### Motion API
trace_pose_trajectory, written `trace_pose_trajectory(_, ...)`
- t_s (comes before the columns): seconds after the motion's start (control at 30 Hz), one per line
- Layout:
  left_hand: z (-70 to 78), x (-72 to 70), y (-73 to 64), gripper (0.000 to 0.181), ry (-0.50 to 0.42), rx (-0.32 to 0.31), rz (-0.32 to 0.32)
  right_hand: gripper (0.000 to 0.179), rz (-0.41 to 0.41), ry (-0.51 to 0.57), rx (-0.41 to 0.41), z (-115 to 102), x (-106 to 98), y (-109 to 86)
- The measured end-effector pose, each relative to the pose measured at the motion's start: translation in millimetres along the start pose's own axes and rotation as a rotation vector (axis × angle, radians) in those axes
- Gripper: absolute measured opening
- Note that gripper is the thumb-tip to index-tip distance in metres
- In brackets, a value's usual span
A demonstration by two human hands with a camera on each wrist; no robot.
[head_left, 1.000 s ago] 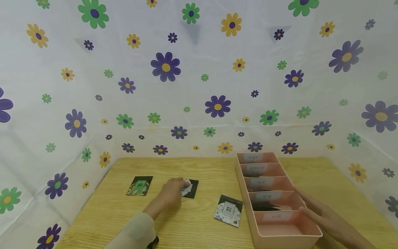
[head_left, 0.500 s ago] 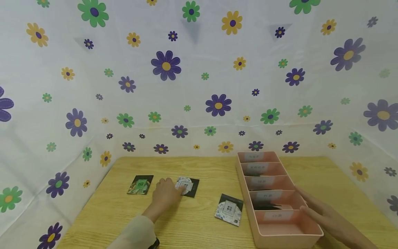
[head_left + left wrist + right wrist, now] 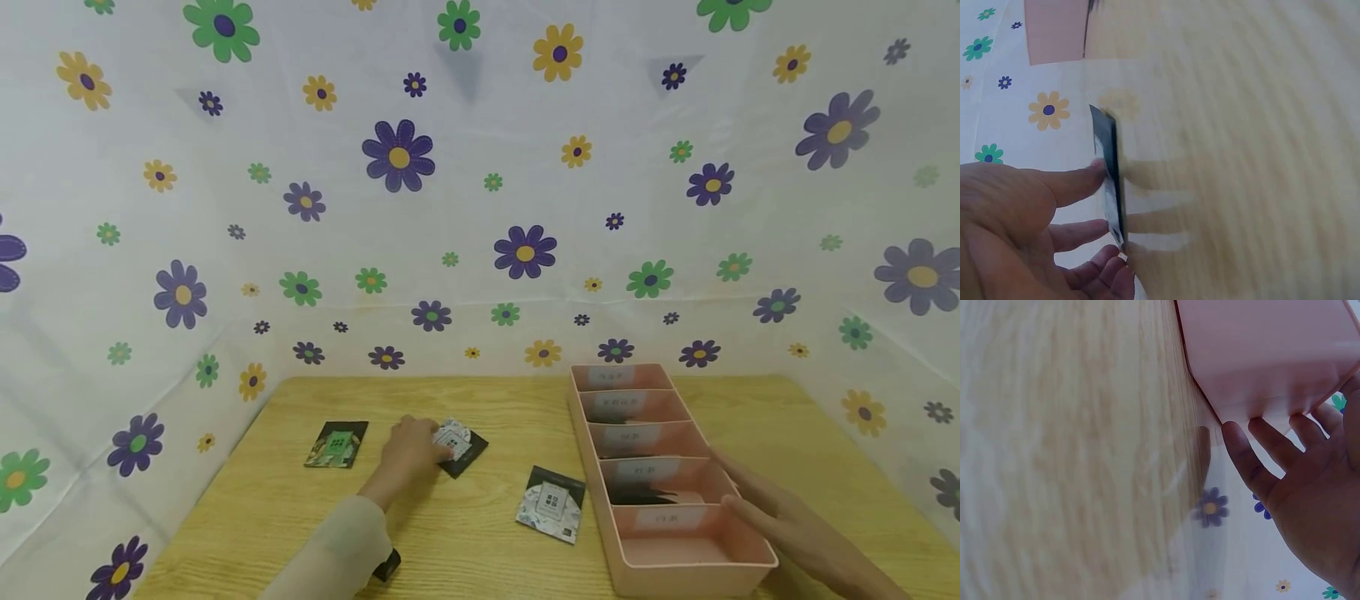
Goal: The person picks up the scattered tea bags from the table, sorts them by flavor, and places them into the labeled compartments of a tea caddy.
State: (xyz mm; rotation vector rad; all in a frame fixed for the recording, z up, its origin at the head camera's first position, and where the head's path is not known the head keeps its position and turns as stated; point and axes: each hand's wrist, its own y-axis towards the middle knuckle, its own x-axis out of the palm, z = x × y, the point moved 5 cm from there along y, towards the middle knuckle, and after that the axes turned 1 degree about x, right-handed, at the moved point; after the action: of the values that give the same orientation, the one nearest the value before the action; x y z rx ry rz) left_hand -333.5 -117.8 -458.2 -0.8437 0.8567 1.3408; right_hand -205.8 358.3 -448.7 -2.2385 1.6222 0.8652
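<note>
My left hand (image 3: 411, 448) pinches a small square sachet (image 3: 468, 450), black with a white patterned part and a pale label. In the left wrist view the sachet (image 3: 1110, 181) shows nearly edge-on, close over the table, thumb on its face and fingertips by its lower end. My right hand (image 3: 776, 508) rests along the right side of a pink divided box (image 3: 615, 550), thumb at the rim. Seen from the right wrist, straight fingers (image 3: 1275, 444) touch the lower part of the box's wall (image 3: 1266, 350).
A green-labelled sachet (image 3: 336, 444) lies at the left, and another white-patterned sachet (image 3: 551, 504) lies just left of the box. Dark contents (image 3: 637, 493) show in some labelled compartments. Flower-printed cloth (image 3: 465, 208) surrounds the wooden table (image 3: 480, 550).
My left hand has shifted along the sachet, and the sachet has turned askew on the spot. My right hand and the pink box have stayed in place.
</note>
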Motion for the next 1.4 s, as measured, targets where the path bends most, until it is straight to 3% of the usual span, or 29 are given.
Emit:
trace_pose_trajectory(0.2, 6.0, -0.1, 4.7, 0.044, -0.017, 0.028, -0.007, 0.059, 0.014, -0.007, -0.008, -0.4, -0.2, -0.4)
trace_pose_trajectory(0.47, 0.3, -3.5, 2.6, 0.040, -0.087, -0.042, 0.029, 0.056, 0.002, -0.052, 0.065, 3.8, -2.9, 0.2)
trace_pose_trajectory(0.93, -6.5, 4.5, 7.8, 0.040, -0.315, 0.039, 0.030, 0.056, 0.009, -0.048, 0.060, 2.7, -3.2, 0.5)
trace_pose_trajectory(1.13, -16.5, -8.4, 9.6, 0.029, -0.400, 0.085, 0.076, 0.057, 0.019, -0.066, 0.065, 3.4, -2.4, 0.7)
trace_pose_trajectory(1.4, -23.8, -33.7, 7.1, 0.024, -0.458, 0.073, 0.134, 0.057, 0.006, -0.078, 0.114, 4.5, -3.7, 1.2)
